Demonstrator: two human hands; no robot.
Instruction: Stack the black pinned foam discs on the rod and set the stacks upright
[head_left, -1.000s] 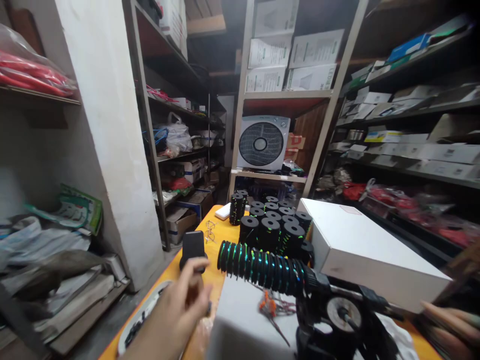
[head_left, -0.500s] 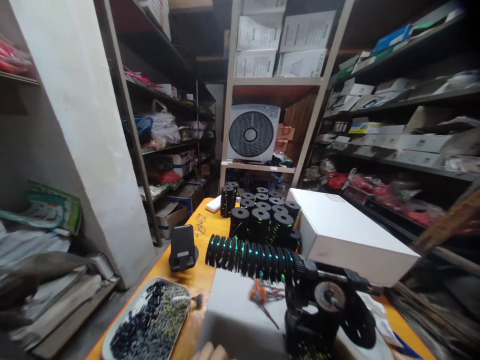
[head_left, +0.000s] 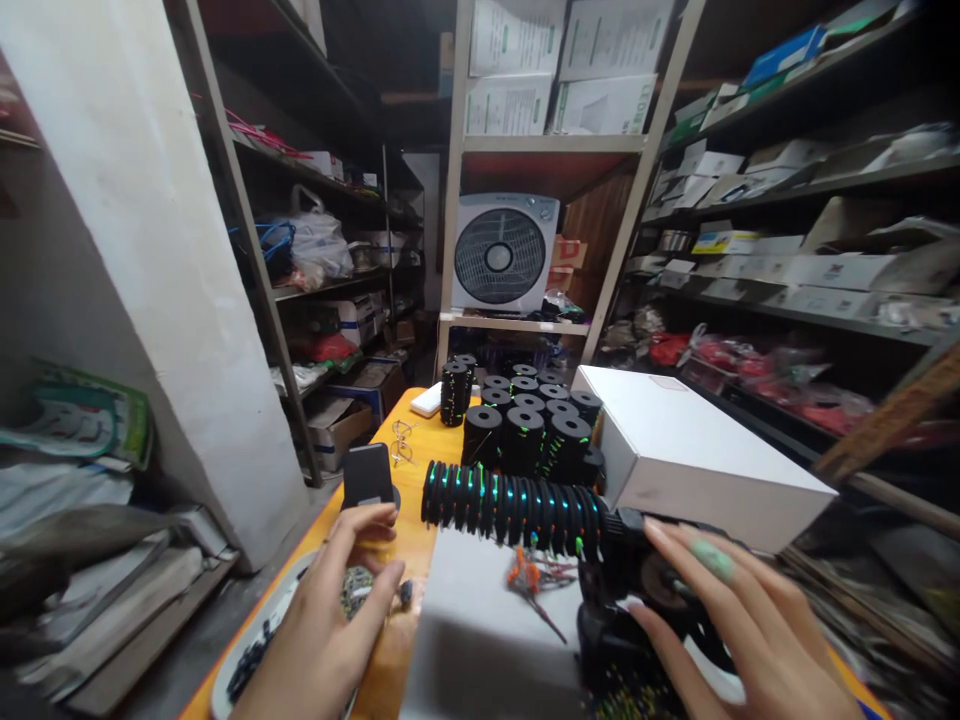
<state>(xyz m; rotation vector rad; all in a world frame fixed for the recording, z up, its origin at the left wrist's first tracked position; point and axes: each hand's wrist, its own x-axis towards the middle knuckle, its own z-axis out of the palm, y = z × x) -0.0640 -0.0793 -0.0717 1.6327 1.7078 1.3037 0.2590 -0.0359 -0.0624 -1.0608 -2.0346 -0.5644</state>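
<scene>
the left hand (head_left: 330, 615), its grip apart, hung over the tray (head_left: 281, 605); the right hand (head_left: 757, 620), grip also apart, was at the black machine (head_left: 609, 645), whose ridged roll (head_left: 514, 507) jutted leftward, near upright black cylinders (head_left: 523, 440) on the yellow table (head_left: 435, 445).

item one: left hand (head_left: 322, 610), lower left of the frame; fingers bent over toward the centre, thumb angled up and rightward, plain gap between. item two: right hand (head_left: 757, 620), lower right; fingers lightly bent, pointing up and leftward, thumb spread below; pale green patch (head_left: 712, 560) on one finger. both cut by bottom edge.
</scene>
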